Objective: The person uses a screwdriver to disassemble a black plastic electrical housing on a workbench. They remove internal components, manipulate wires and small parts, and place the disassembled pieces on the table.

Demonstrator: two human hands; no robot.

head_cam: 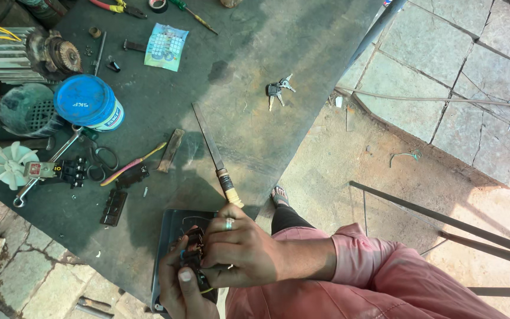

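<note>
A small black block of switch parts with thin coloured wires [191, 251] is gripped between both hands at the near edge of the table [255, 53], just above a dark, flat rectangular case [172, 227] with rounded corners. The right hand [240, 251], with a ring on one finger, is closed over the top of the block, and the left hand [178, 289] is clasped around it from below, thumb pressed on its side. The block's shape is mostly hidden by the fingers, so its long axis cannot be told with certainty. The table is covered in a dull, stained dark sheet. Just beyond the hands a long, flat metal file [215, 150] with a pale wooden handle is laid, its handle pointing toward the hands and its tip away. Farther left are seen a round blue plastic tub [88, 101], a white plastic fan [10, 165], a pair of scissors [103, 163] and, farther off, a bunch of keys [278, 90].
</note>
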